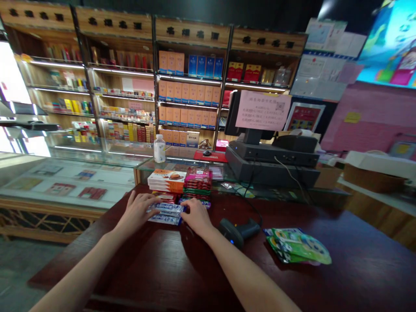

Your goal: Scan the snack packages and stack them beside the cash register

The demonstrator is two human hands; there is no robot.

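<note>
On my feed I log the blue-and-white wrapped bars point(165, 212) as the central item: a low pile on the dark red counter point(136, 264), its long axis running crosswise to my view. Left hand point(138, 211): curled over the pile's left end, reaching further along it. Right hand point(196, 215): curved down onto the right end, so neither hand is plainly nearer. Neither looks released, though I cannot tell how firm either hold is. Directly behind the bars: a stack of orange-printed boxes point(167, 180) and a stack of red packets point(197, 184). To their right: a handheld barcode scanner point(238, 232), then green foil packets point(297, 246). Further behind them: a plastic water bottle point(159, 148).
</note>
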